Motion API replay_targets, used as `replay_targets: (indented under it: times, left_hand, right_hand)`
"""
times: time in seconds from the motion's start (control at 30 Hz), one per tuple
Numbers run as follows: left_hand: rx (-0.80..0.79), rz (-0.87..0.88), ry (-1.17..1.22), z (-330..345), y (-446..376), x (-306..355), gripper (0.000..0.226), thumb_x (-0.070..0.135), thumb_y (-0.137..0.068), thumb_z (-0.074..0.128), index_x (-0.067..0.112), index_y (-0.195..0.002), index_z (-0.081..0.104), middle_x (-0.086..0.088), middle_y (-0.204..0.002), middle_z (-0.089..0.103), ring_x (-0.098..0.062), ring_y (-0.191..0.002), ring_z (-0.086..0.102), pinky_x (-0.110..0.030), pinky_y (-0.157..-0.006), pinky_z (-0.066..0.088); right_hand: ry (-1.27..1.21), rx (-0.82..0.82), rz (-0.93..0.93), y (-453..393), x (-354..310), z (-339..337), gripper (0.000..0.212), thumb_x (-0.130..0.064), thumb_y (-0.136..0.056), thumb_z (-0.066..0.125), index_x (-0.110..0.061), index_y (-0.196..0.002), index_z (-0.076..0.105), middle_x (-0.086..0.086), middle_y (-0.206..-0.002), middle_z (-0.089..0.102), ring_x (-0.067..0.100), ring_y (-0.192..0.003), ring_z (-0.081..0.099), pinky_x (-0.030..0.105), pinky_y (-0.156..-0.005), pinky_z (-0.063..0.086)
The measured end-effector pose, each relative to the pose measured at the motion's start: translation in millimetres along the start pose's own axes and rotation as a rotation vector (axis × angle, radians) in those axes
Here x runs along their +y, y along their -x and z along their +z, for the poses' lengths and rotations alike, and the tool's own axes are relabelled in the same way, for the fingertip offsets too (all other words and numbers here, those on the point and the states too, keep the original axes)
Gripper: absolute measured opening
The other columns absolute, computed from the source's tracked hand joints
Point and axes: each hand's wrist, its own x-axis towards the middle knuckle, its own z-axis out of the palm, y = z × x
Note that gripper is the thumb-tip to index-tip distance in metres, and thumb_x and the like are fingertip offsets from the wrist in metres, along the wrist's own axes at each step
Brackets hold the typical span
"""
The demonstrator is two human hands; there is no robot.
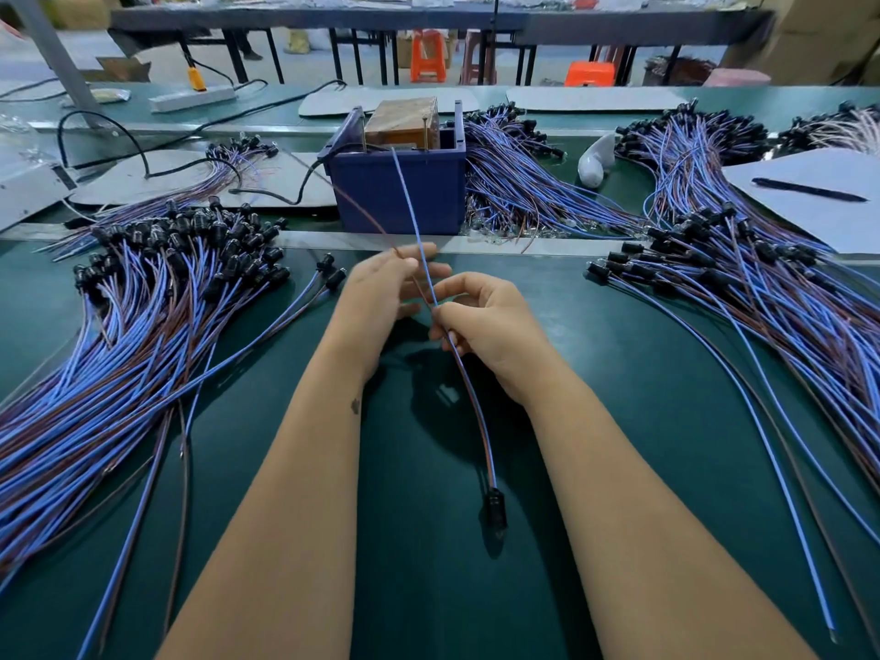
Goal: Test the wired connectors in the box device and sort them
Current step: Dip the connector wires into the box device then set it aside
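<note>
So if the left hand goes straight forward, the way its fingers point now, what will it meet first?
Probably the blue box device. The left hand points up and away across bare green mat toward a pale strip and then the box's front wall. Depth is hard to judge.

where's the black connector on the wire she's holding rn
In the head view the black connector hangs low at centre, between the two forearms, above the green table. Its wire runs up into the right hand.
</note>
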Motion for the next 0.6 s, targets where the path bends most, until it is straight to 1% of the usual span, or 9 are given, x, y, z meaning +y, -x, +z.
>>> replay_targets:
  times: [0.1, 0.17, 0.27, 0.37, 0.4, 0.43, 0.47, 0.53, 0.6]
  left_hand:
    - [-0.118, 0.007, -0.089, 6.8, 4.9, -6.6, 0.028, 0.006, -0.102, 0.039, 0.0, -0.11, 0.065, -0.014, -0.082, 0.061, -0.018, -0.061, 0.054, -0.031, -0.066, 0.049]
    - [-0.191, 0.014, -0.133, 9.2, 7.3, -8.9, 0.031, 0.007, -0.102, 0.038, -0.004, -0.11, 0.066, -0.008, -0.07, 0.057, -0.012, -0.055, 0.049, -0.021, -0.058, 0.045]
    - [-0.203, 0.014, -0.156, 9.4, 8.5, -8.7, 0.033, 0.011, -0.103, 0.038, 0.004, -0.106, 0.07, 0.001, -0.062, 0.058, -0.009, -0.056, 0.05, -0.019, -0.058, 0.046]
    - [-0.123, 0.042, -0.208, 6.6, 6.6, -10.0, 0.031, 0.013, -0.102, 0.042, 0.01, -0.099, 0.072, -0.001, -0.074, 0.068, -0.019, -0.071, 0.061, -0.036, -0.077, 0.054]
    - [-0.074, 0.06, -0.243, 5.7, 4.5, -10.7, 0.031, 0.013, -0.101, 0.042, 0.011, -0.097, 0.072, -0.003, -0.08, 0.071, -0.022, -0.076, 0.065, -0.039, -0.083, 0.054]
    - [-0.021, 0.079, -0.275, 4.8, 2.5, -11.7, 0.031, 0.012, -0.101, 0.042, 0.012, -0.094, 0.072, -0.002, -0.081, 0.073, -0.021, -0.078, 0.066, -0.037, -0.084, 0.055]
    - [0.031, 0.093, -0.299, 3.8, 0.7, -13.0, 0.031, 0.013, -0.102, 0.042, 0.016, -0.091, 0.071, 0.004, -0.077, 0.072, -0.015, -0.074, 0.065, -0.03, -0.08, 0.054]
    - [0.108, 0.103, -0.34, 0.3, -1.1, -14.6, 0.031, 0.017, -0.103, 0.041, 0.024, -0.09, 0.068, 0.011, -0.061, 0.066, -0.005, -0.059, 0.057, -0.018, -0.064, 0.05]
    - [0.154, 0.094, -0.379, -3.0, -2.3, -16.7, 0.029, 0.021, -0.103, 0.039, 0.025, -0.094, 0.066, 0.01, -0.053, 0.057, -0.005, -0.049, 0.047, -0.019, -0.052, 0.044]
  right_hand:
    - [-0.014, 0.06, -0.046, 0.0, 0.2, 1.5, 0.024, 0.008, -0.085, 0.052, -0.013, -0.081, 0.061, -0.004, -0.056, 0.062, 0.004, -0.045, 0.054, 0.014, -0.044, 0.041]
    - [-0.037, 0.082, -0.058, -0.5, 0.8, 1.0, 0.023, 0.007, -0.088, 0.051, -0.012, -0.081, 0.06, -0.009, -0.051, 0.06, 0.002, -0.046, 0.054, 0.014, -0.045, 0.041]
    - [-0.04, 0.088, -0.064, -0.3, 1.3, 1.6, 0.02, 0.003, -0.09, 0.052, -0.013, -0.084, 0.061, -0.009, -0.054, 0.061, 0.004, -0.047, 0.054, 0.016, -0.047, 0.043]
    - [0.012, 0.131, -0.078, -1.2, 3.3, 2.3, 0.019, 0.0, -0.091, 0.054, -0.016, -0.083, 0.061, 0.0, -0.071, 0.064, 0.009, -0.057, 0.056, 0.024, -0.054, 0.048]
    - [0.038, 0.156, -0.079, -2.0, 4.2, 1.7, 0.018, -0.001, -0.09, 0.054, -0.016, -0.083, 0.061, 0.002, -0.074, 0.064, 0.011, -0.062, 0.057, 0.028, -0.058, 0.05]
    - [0.056, 0.18, -0.078, -2.7, 4.7, 0.4, 0.017, -0.003, -0.09, 0.055, -0.017, -0.084, 0.06, 0.004, -0.076, 0.064, 0.014, -0.065, 0.057, 0.034, -0.062, 0.051]
    - [0.066, 0.202, -0.077, -3.4, 4.9, -0.8, 0.016, -0.004, -0.09, 0.055, -0.018, -0.084, 0.059, 0.005, -0.076, 0.064, 0.016, -0.067, 0.057, 0.037, -0.065, 0.052]
    - [0.069, 0.243, -0.076, -4.1, 4.7, -3.4, 0.016, -0.006, -0.09, 0.054, -0.02, -0.084, 0.058, 0.003, -0.072, 0.063, 0.013, -0.061, 0.056, 0.034, -0.063, 0.049]
    - [0.052, 0.271, -0.075, -4.1, 3.9, -5.3, 0.017, -0.007, -0.091, 0.054, -0.021, -0.083, 0.059, -0.001, -0.066, 0.06, 0.005, -0.051, 0.051, 0.024, -0.054, 0.045]
